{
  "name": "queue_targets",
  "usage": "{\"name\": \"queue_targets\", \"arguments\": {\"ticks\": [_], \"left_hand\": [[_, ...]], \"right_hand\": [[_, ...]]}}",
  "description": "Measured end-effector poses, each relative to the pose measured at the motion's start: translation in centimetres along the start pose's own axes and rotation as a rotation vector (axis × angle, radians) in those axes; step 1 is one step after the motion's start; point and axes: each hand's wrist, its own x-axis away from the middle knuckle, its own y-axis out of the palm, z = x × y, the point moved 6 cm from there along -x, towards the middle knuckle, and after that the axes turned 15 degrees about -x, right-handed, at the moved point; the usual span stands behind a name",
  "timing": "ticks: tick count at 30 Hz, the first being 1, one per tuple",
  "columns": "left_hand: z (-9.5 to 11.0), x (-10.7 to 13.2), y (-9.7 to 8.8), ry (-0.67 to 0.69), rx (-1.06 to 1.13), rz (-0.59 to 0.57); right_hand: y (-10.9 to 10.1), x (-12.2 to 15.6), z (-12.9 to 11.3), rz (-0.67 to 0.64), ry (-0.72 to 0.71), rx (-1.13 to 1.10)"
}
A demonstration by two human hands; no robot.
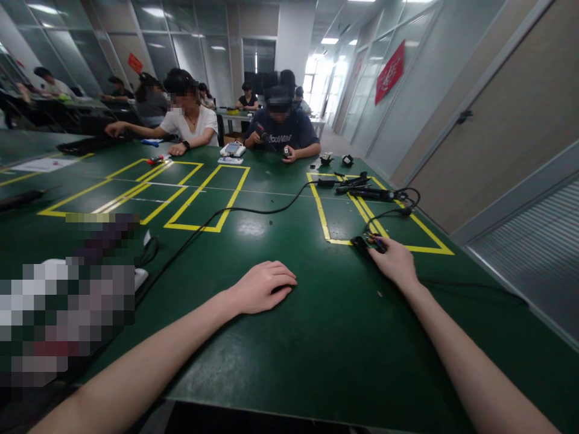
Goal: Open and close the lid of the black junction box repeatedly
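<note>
My left hand (262,288) rests palm down on the green table (289,355), its fingers stretched out and holding nothing. Farther right, my right hand (394,261) has its fingers around a small black device with exposed coloured wires (373,241). That device lies near the front edge of a yellow-taped area, and a black cable rises from it toward the back. Behind it lie black tool-like parts (371,193) and a black adapter (326,182); their exact kind is hard to make out.
A long black cable (253,211) crosses the table. Two small black-and-white parts (325,158) stand at the back right. Opposite sits a person in a dark shirt (280,129) with a power driver; beside them sits a person in white (194,120). Blurred objects (90,301) cover the left.
</note>
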Motion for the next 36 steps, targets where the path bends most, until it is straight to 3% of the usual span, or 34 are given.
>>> {"name": "queue_targets", "arguments": {"ticks": [4,6,8,10,14,26,36], "left_hand": [[-0.1,0.2,-0.9,-0.038,-0.027,0.088],[-0.2,0.3,-1.5,-0.049,-0.048,0.146],[-0.2,0.4,-1.8,-0.042,-0.049,0.141],[-0.3,0.4,-1.6,-0.038,-0.036,0.077],[-0.3,0.6,-1.2,-0.034,-0.042,-0.004],[-0.6,0.7,-0.7,-0.051,-0.058,-0.059],[-1.0,0.7,-1.3,-0.051,-0.03,-0.003]], "right_hand": [[4.6,3.4,-7.1,-0.174,-0.117,-0.132],[6.5,6.1,-11.8,-0.406,-0.34,-0.369],[7.2,8.8,-15.5,-0.62,-0.522,-0.528],[7.1,10.3,-17.5,-0.746,-0.595,-0.589],[6.5,10.7,-17.9,-0.789,-0.582,-0.615],[5.2,9.3,-16.6,-0.566,-0.546,-0.794],[5.6,10.3,-17.1,-0.58,-0.577,-0.582]]}}
